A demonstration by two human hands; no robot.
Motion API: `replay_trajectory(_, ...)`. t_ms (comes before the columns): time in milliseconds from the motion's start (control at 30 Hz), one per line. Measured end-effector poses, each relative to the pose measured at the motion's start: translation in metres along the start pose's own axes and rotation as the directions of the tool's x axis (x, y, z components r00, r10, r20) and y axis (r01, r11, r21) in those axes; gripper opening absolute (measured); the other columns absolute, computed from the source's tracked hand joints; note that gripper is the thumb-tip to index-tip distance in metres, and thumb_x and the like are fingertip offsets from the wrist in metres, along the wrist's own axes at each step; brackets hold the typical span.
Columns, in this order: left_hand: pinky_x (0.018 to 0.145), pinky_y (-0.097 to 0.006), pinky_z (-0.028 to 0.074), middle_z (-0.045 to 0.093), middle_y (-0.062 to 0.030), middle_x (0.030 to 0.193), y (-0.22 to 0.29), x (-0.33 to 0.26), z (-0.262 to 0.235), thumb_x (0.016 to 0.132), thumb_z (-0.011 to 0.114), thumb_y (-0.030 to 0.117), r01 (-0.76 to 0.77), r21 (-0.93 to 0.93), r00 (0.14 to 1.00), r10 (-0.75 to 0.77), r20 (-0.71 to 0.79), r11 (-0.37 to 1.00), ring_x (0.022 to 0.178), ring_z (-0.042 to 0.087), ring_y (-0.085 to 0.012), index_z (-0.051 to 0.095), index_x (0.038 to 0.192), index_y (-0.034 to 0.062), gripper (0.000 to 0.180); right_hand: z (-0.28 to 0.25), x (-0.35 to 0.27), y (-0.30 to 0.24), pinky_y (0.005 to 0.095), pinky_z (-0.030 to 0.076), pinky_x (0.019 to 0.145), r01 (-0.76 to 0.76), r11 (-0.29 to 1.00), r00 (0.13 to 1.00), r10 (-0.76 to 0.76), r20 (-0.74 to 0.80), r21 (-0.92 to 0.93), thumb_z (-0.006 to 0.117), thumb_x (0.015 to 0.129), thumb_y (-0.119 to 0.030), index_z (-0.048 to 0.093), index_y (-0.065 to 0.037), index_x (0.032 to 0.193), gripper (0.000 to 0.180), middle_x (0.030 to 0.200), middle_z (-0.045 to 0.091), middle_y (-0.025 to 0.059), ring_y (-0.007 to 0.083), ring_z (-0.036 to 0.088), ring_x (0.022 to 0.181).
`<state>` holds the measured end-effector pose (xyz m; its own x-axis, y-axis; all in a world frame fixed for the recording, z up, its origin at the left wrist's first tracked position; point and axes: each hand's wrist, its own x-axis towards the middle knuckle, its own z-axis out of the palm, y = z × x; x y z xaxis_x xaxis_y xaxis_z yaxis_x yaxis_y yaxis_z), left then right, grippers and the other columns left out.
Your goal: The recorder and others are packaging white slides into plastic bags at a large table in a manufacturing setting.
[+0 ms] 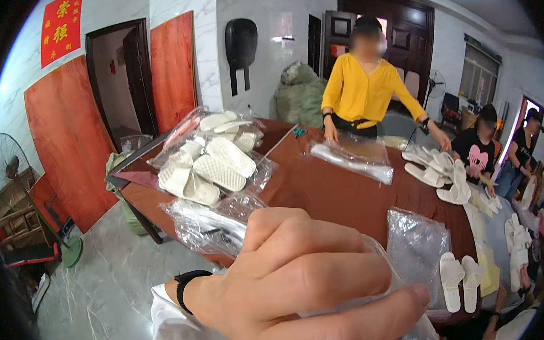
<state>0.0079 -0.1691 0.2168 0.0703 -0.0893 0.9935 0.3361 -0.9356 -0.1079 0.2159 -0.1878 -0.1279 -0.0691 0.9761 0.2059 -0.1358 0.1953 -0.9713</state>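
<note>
My left hand (310, 280) fills the lower middle, with a black band on its wrist and a white sleeve. Its fingers are curled closed around crinkled clear plastic, which looks like a bag (419, 332) and shows past the fingertips. Most of that plastic is hidden behind the hand. My right hand does not show. Just right of the left hand, a flat clear plastic bag (416, 239) lies on the brown-covered table (323, 198). A pair of white slippers (453, 281) rests beside it, near the table edge.
Bagged white slippers (216, 167) are heaped at the table's left end, above more clear bags (207, 224). Across the table, a person in yellow (367, 92) reaches toward white slippers (434, 166). Other people work at the right. A forearm (494, 318) shows at lower right.
</note>
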Motion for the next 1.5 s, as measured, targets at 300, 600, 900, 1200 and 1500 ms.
replay_trajectory(300, 0.064, -0.029, 0.050, 0.062, -0.0070, 0.081, -0.044, 0.044, -0.010, 0.065, 0.081, 0.018, -0.602, -0.074, 0.793, 0.606, 0.063, 0.795, 0.074, 0.059, -0.0200, 0.074, 0.089, 0.0113, 0.026, -0.002, 0.004, 0.022, 0.0329, 0.045, 0.098, 0.078, 0.996, 0.997, -0.078, -0.021, 0.036, 0.065, 0.086, -0.008, 0.047, 0.000, 0.131, 0.049, 0.126, 0.058, 0.0119, 0.0206, 0.056, 0.114)
replay_trajectory(600, 0.071, -0.030, 0.049, 0.062, -0.0053, 0.087, -0.044, 0.051, 0.003, 0.058, 0.085, 0.017, -0.591, -0.027, 0.805, 0.587, -0.088, 0.806, 0.080, 0.059, -0.0206, 0.074, 0.094, 0.0153, 0.038, -0.002, 0.014, 0.020, 0.0321, 0.046, 0.095, 0.171, 0.978, 0.985, -0.172, 0.003, -0.120, 0.068, 0.085, -0.007, 0.050, 0.000, 0.129, 0.049, 0.121, 0.061, 0.0120, 0.0201, 0.059, 0.110)
replay_trajectory(900, 0.071, -0.029, 0.049, 0.062, -0.0046, 0.086, -0.038, 0.059, 0.011, 0.055, 0.085, 0.015, -0.568, -0.004, 0.808, 0.556, -0.194, 0.823, 0.080, 0.059, -0.0197, 0.074, 0.095, 0.0151, 0.041, -0.003, 0.011, 0.018, 0.0314, 0.046, 0.095, 0.127, 0.985, 0.992, -0.127, 0.007, -0.119, 0.067, 0.087, -0.007, 0.050, -0.001, 0.131, 0.048, 0.121, 0.060, 0.0112, 0.0200, 0.059, 0.110)
replay_trajectory(1200, 0.071, -0.030, 0.049, 0.063, -0.0048, 0.086, 0.006, 0.048, 0.010, 0.063, 0.082, 0.009, -0.074, -0.129, 0.984, 0.051, -0.173, 0.989, 0.077, 0.059, -0.0198, 0.075, 0.095, 0.0160, 0.033, -0.007, 0.011, 0.036, 0.0316, 0.047, 0.094, 0.143, 0.978, 0.989, -0.145, -0.004, -0.152, 0.070, 0.085, -0.010, 0.052, 0.000, 0.129, 0.048, 0.120, 0.060, 0.0107, 0.0199, 0.058, 0.111)
replay_trajectory(1500, 0.076, -0.034, 0.048, 0.062, -0.0093, 0.098, -0.021, 0.002, -0.023, 0.063, 0.089, 0.027, 0.305, -0.081, 0.834, -0.225, 0.504, 0.949, 0.086, 0.060, -0.0247, 0.067, 0.104, 0.0068, 0.051, -0.006, 0.009, 0.011, 0.0331, 0.046, 0.096, 0.002, 0.994, 0.999, -0.006, -0.039, -0.107, 0.068, 0.084, -0.013, 0.048, 0.000, 0.127, 0.050, 0.124, 0.059, 0.0137, 0.0214, 0.058, 0.112)
